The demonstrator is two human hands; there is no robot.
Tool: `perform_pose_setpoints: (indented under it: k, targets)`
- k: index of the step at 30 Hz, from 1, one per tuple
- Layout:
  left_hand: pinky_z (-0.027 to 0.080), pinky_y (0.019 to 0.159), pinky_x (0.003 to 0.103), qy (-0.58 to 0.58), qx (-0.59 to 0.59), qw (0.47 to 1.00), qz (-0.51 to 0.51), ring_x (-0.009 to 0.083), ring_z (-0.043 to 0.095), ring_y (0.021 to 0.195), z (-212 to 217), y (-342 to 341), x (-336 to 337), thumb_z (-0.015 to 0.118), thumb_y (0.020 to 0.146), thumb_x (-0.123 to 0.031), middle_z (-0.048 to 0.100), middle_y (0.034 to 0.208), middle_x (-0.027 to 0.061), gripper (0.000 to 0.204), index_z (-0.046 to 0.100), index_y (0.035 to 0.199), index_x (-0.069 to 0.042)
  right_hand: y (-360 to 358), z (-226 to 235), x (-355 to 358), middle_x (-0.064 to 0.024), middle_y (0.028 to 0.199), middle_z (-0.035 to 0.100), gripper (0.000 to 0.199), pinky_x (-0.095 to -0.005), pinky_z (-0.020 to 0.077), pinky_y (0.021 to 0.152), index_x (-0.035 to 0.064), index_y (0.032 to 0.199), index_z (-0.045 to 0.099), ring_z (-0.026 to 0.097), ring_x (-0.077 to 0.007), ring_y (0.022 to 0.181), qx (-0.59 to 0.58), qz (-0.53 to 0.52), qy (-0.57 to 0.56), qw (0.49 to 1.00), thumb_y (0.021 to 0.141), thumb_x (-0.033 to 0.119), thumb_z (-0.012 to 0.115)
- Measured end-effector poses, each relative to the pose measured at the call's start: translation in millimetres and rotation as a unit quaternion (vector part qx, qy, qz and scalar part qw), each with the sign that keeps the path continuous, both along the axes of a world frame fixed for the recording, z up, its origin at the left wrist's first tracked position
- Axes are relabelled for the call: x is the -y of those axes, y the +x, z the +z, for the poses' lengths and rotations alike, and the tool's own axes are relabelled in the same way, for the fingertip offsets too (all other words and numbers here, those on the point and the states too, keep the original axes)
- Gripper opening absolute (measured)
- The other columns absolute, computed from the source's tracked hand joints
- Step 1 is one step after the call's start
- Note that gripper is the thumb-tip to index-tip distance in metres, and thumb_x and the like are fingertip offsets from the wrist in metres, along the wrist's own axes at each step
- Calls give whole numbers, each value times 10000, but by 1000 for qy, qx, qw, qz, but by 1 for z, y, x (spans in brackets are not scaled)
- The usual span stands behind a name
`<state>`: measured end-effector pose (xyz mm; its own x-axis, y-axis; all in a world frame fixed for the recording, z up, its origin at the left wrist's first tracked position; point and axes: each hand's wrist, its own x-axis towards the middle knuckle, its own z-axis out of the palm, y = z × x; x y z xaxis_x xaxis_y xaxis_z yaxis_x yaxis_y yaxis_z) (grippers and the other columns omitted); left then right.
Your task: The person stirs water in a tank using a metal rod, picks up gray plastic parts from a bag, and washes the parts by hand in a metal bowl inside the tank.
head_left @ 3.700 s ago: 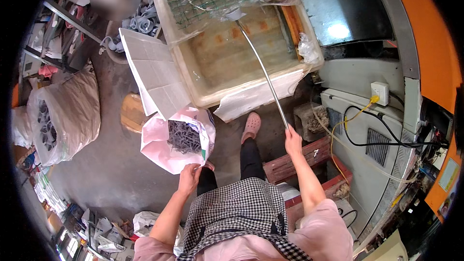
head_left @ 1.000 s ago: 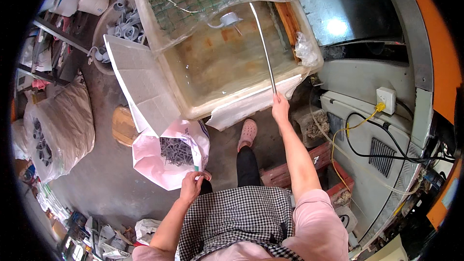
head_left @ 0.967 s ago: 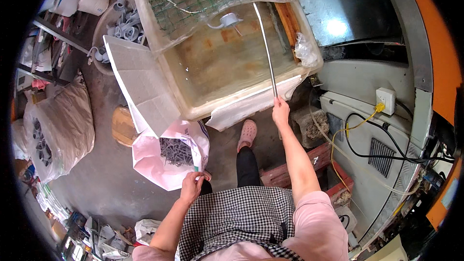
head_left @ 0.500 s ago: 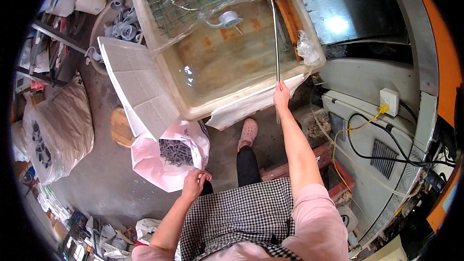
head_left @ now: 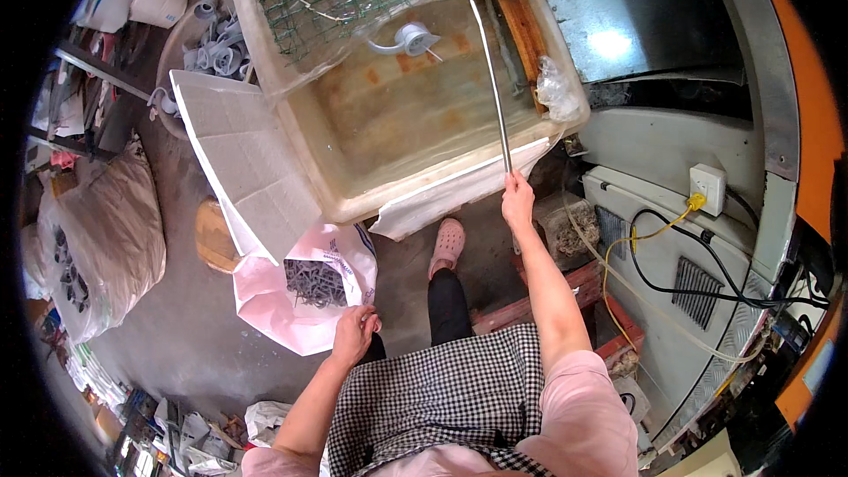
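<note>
My right hand [head_left: 518, 201] is closed around a long thin metal rod [head_left: 495, 93]. The rod slants across a pale water-filled tub [head_left: 353, 209], its far end by the green mesh. A grey-white plastic part [head_left: 413, 39] with a round cup and a curved arm lies in the tub's water, left of the rod and apart from it. My left hand [head_left: 355, 334] is curled closed beside the rim of a white-pink bag [head_left: 269, 300]. What its fingers hold, if anything, cannot be made out. Small grey plastic pieces [head_left: 315, 283] lie inside the bag.
Green wire mesh [head_left: 327, 0] covers the tub's far side; a wooden strip [head_left: 523, 40] runs along its right. White board sheets [head_left: 247, 146] lean at the left. Behind them stands a basin of grey parts [head_left: 216, 53]. Cables [head_left: 698, 287] hang on the grey machine at right.
The rod's far end has swung left, and my right hand has drawn slightly nearer to me. My left hand stays by the bag. The view has shifted slightly.
</note>
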<state>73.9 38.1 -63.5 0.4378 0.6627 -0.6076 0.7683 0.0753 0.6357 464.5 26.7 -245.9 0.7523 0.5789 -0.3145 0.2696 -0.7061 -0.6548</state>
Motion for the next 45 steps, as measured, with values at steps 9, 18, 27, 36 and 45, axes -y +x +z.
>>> perform_pose_setpoints:
  k: [9, 18, 27, 36, 45]
  targets:
    - [494, 572, 331, 7, 17, 1000, 15, 259, 607, 625, -3, 2, -2, 587, 820, -49, 580, 795, 169, 143, 589, 939, 31, 17, -12, -75, -152, 824, 624, 338, -308, 448, 657, -16, 1130, 556, 584, -206, 725, -22, -42, 60, 997, 910, 230, 486]
    - [497, 612, 331, 7, 1, 1000, 10, 266, 613, 688, -15, 4, 3, 596, 815, -56, 588, 838, 172, 153, 594, 952, 13, 30, 22, -90, -238, 1077, 580, 371, -393, 432, 847, 8, 1195, 519, 549, -378, 1013, -62, 40, -29, 997, 912, 240, 463]
    - [498, 620, 332, -30, -8, 999, 22, 259, 619, 686, -11, 6, 1, 601, 816, -65, 588, 856, 169, 152, 596, 949, 10, 13, 36, -38, -241, 1047, 585, 359, -391, 435, 838, 6, 1179, 523, 556, -370, 1002, -15, 35, -7, 999, 914, 238, 455]
    - [494, 595, 334, -4, -1, 1000, 3, 257, 616, 655, -16, 1, -2, 597, 822, -75, 584, 832, 166, 145, 595, 936, 14, -9, 16, -132, -256, 1086, 564, 363, -415, 428, 868, 12, 1224, 494, 534, -398, 1020, -37, -12, -18, 999, 928, 204, 408]
    - [479, 643, 371, -6, -10, 1000, 11, 315, 589, 720, -19, -7, -7, 607, 803, -75, 589, 821, 182, 160, 599, 934, 16, 26, 15, -187, -247, 992, 595, 323, -413, 441, 818, 0, 1096, 579, 562, -404, 935, -47, -57, 7, 997, 878, 223, 497]
